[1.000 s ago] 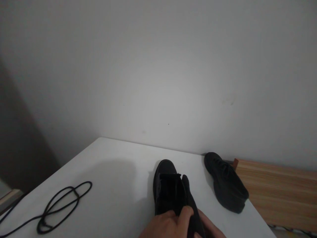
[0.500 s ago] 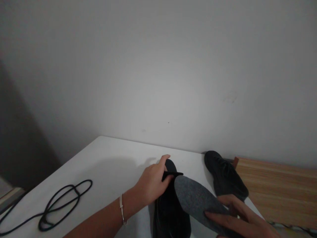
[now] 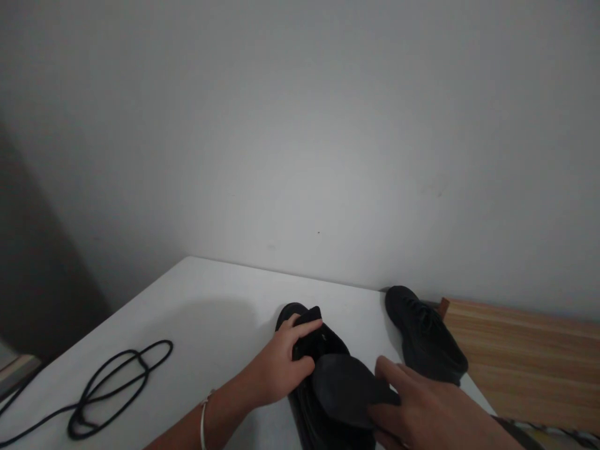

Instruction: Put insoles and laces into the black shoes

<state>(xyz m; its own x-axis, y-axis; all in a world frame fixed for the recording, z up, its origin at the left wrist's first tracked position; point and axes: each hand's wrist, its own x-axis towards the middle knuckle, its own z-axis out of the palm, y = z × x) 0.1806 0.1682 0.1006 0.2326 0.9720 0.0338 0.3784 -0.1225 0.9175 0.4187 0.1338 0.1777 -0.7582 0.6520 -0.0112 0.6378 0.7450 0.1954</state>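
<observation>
A black shoe (image 3: 304, 415) lies on the white table with its toe pointing away from me and a little left. My left hand (image 3: 281, 369) is closed on the shoe's tongue (image 3: 309, 317), holding it up from the opening. In my right hand (image 3: 417, 406) I pinch a dark insole (image 3: 349, 390) between thumb and fingers. Its smooth black face shows, and its rounded front end is over the shoe's opening, tilted downward. Whether that end touches the inside of the shoe I cannot tell.
A second black shoe (image 3: 429, 337), laced, stands at the table's right edge. A coiled black cord (image 3: 112, 394) lies on the white table (image 3: 201, 287) at left. Behind is a grey wall (image 3: 300, 156); a wood-grain board (image 3: 529, 356) is at right.
The insole has turned from its grey felt face to its black face and moved left over the shoe opening. The held shoe's toe has swung left, and my left hand has shifted with the tongue.
</observation>
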